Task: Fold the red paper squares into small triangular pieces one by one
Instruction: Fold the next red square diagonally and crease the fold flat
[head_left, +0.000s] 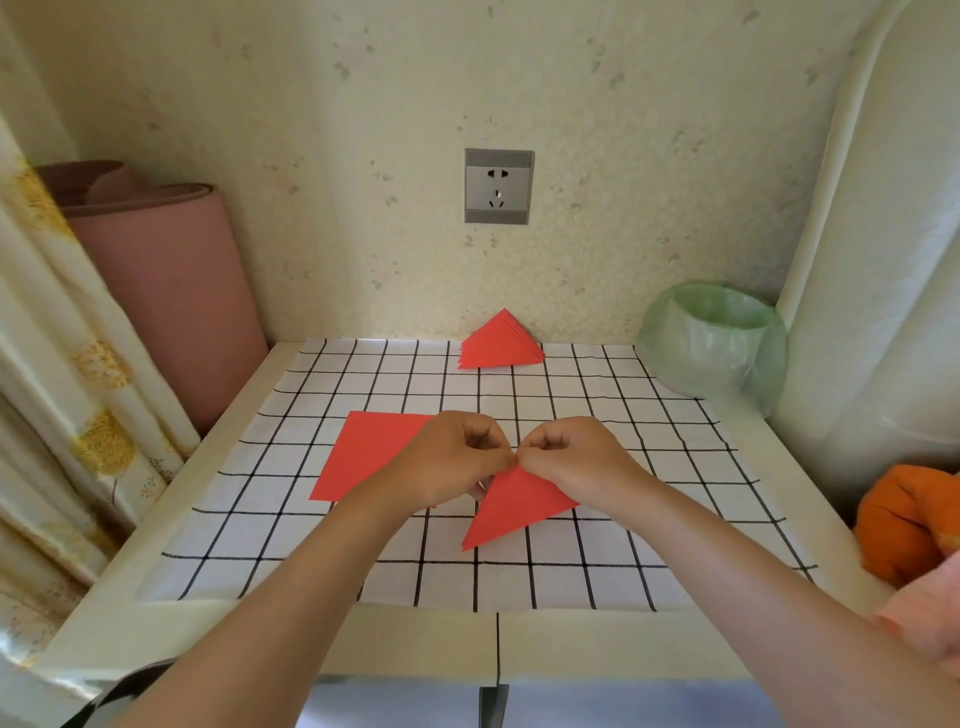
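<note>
My left hand (457, 457) and my right hand (576, 457) meet fingertip to fingertip above the middle of the table, both pinching the top corner of a red paper folded into a triangle (514, 509). The triangle hangs down toward me, its lower point close to the gridded cloth. A flat stack of red paper squares (369, 457) lies on the cloth to the left, partly hidden under my left hand. At the far edge, against the wall, sits a pile of folded red triangles (498, 345).
A white cloth with a black grid (649, 519) covers the small table. A bin lined with a green bag (717, 343) stands at the back right. A pink roll (171, 291) leans at the left, a curtain beside it. Orange fabric (904, 525) lies at the right.
</note>
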